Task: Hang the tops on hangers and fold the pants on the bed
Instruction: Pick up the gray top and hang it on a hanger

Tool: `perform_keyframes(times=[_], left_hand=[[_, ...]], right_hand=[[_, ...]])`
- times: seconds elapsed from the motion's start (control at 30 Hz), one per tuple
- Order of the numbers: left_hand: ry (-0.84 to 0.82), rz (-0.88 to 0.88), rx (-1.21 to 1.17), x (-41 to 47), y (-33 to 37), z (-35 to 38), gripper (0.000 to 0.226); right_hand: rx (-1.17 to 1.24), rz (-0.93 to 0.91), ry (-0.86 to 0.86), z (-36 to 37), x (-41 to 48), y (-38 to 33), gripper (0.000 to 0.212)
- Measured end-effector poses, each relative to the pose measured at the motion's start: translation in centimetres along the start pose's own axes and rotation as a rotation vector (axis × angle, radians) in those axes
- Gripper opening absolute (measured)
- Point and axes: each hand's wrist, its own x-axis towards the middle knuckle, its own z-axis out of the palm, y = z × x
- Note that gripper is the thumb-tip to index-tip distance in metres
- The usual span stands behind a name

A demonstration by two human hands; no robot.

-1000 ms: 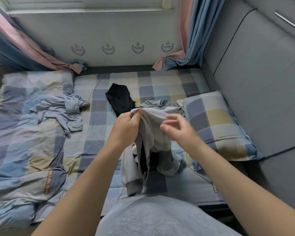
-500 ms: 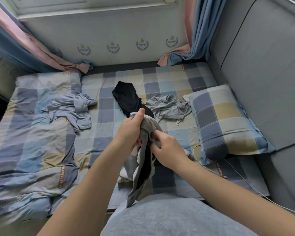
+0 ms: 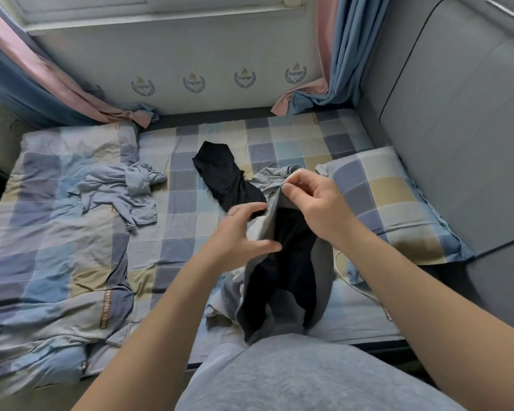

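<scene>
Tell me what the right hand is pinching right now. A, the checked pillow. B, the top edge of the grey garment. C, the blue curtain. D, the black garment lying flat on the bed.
B: the right hand has thumb and fingertips closed on the raised top edge of the grey garment, which hangs down from that pinch toward the person.

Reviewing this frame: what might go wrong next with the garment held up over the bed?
1. Only the right hand pinches the grey garment; the left hand is open beside it, so it may slip.
2. A black piece seems bundled inside the grey one and might drop out or get folded in with it.
3. The hanging hem lies near a white cable by the pillow and might snag it.
</scene>
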Motion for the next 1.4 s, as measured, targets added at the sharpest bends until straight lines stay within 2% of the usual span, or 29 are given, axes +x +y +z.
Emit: perform_keyframes(times=[0.03, 0.1, 0.2, 0.27, 0.33, 0.47, 0.57, 0.63, 0.73, 0.77, 0.83, 0.87, 0.93, 0.97, 1.03, 1.1, 1.13, 1.2, 1.27, 1.4], left_hand=[[-0.016, 0.055, -0.073, 0.1, 0.5, 0.8, 0.046], [0.082, 0.088, -0.153, 0.2, 1.1, 1.7, 0.002], [0.297, 0.078, -0.259, 0.1, 1.0, 1.2, 0.024], [0.374, 0.113, -0.327, -0.1, 1.2, 0.1, 0.025], [0.409, 0.157, -0.408, -0.3, 1.8, -0.6, 0.025], [0.479, 0.236, -0.543, -0.6, 3.0, -1.3, 0.025], [0.569, 0.237, -0.593, -0.8, 2.7, -2.2, 0.036], [0.639, 0.217, -0.616, -0.8, 2.1, -2.6, 0.04], [0.712, 0.118, -0.534, -0.7, 0.9, -2.1, 0.033], [0.688, 0.05, -0.471, -0.6, 0.7, -1.8, 0.027], [0.532, -0.097, -0.348, -0.5, 0.2, -1.0, 0.011], [0.435, -0.112, -0.252, -0.6, 0.1, -0.7, 0.032], [0.21, -0.025, -0.104, -0.4, 0.3, 0.5, 0.069], [0.105, 0.025, -0.07, -0.4, 0.9, 1.3, 0.073], [0.023, 0.086, -0.11, -0.4, 1.6, 3.0, 0.054], [0.14, 0.1, -0.177, -0.1, 2.0, 4.0, 0.019], [0.222, 0.089, -0.198, 0.2, 1.8, 4.0, 0.009], [0.334, 0.056, -0.266, 0.7, 1.4, 3.2, 0.018], [0.371, 0.043, -0.343, 0.9, 1.5, 2.0, 0.023], [0.462, -0.021, -0.468, 1.0, 1.5, 0.2, 0.032]], right_hand=[[0.0, -0.014, -0.023, 0.1, 0.1, -0.5, 0.016], [0.009, -0.015, -0.056, 0.2, 0.1, -0.9, 0.014], [-0.044, 0.011, -0.164, -0.7, -0.6, -0.5, 0.013], [-0.248, 0.086, -0.284, -1.6, -1.0, 0.6, 0.019], [-0.477, 0.15, -0.324, -1.8, -1.5, 2.3, 0.019], [-0.63, 0.281, -0.198, -1.1, -2.6, 6.6, 0.017], [-0.701, 0.427, -0.142, -1.7, -3.7, 9.8, 0.016], [-0.718, 0.485, -0.124, -2.4, -4.5, 11.1, 0.008], [-0.621, 0.473, -0.073, -3.0, -4.7, 11.2, 0.026], [-0.57, 0.435, -0.049, -3.1, -4.6, 10.8, 0.027], [-0.456, 0.328, -0.026, -2.8, -3.9, 9.0, 0.029], [-0.388, 0.27, -0.029, -2.6, -3.6, 7.8, 0.031], [-0.251, 0.147, -0.043, -2.0, -2.8, 4.8, 0.03], [-0.2, 0.092, -0.052, -1.6, -2.4, 3.4, 0.026], [-0.167, 0.023, -0.081, -1.0, -1.6, 1.1, 0.021], [-0.177, -0.009, -0.109, -1.0, -1.1, 0.1, 0.018], [-0.211, -0.018, -0.132, -1.4, -0.9, 0.2, 0.019], [-0.336, 0.003, -0.194, -2.3, -1.0, 1.2, 0.019], [-0.499, 0.101, -0.241, -3.0, -1.4, 3.0, 0.018], [-0.701, 0.342, -0.175, -3.6, -3.0, 7.4, 0.012]])
